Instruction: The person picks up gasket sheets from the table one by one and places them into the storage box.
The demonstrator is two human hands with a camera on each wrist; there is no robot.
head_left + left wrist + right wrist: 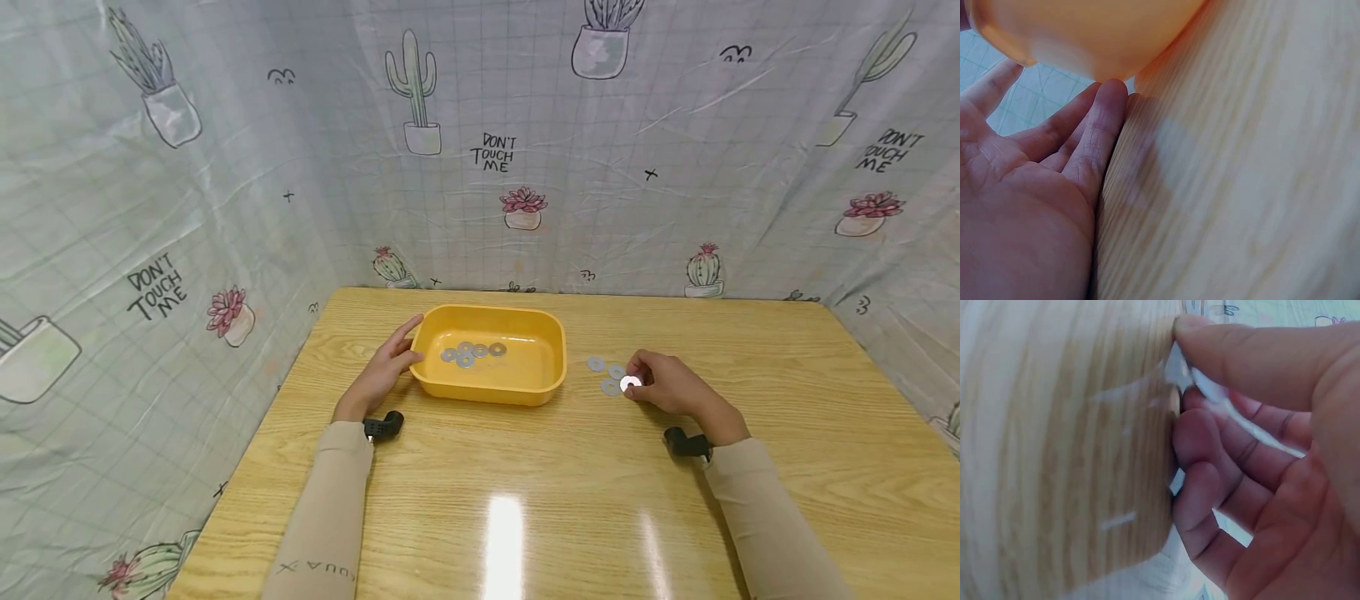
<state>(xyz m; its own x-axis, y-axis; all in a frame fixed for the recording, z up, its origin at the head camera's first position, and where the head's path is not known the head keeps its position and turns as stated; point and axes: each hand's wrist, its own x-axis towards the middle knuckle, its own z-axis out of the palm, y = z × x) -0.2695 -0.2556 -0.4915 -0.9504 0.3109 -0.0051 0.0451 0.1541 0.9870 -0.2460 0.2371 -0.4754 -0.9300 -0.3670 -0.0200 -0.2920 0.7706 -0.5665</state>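
A yellow rectangular tray (491, 395) sits on the table, with several flat metal washers (466, 361) lying in its left half. My left hand (386, 367) is at the tray's left end, its fairly straight fingers touching the outer wall; the left wrist view shows the thumb (1110, 103) against the tray's underside edge. To the right of the tray, my right hand (671, 385) pinches a bright, shiny washer (624, 383) between thumb and fingers, low over the table. Three other washers (596, 364) lie just left of these fingertips. In the right wrist view the pinched washer is mostly hidden.
The wooden table (442, 483) reflects bright light near its front. A curtain (465, 225) printed with cacti hangs behind the table and along its sides. Each wrist carries a black camera band (686, 443).
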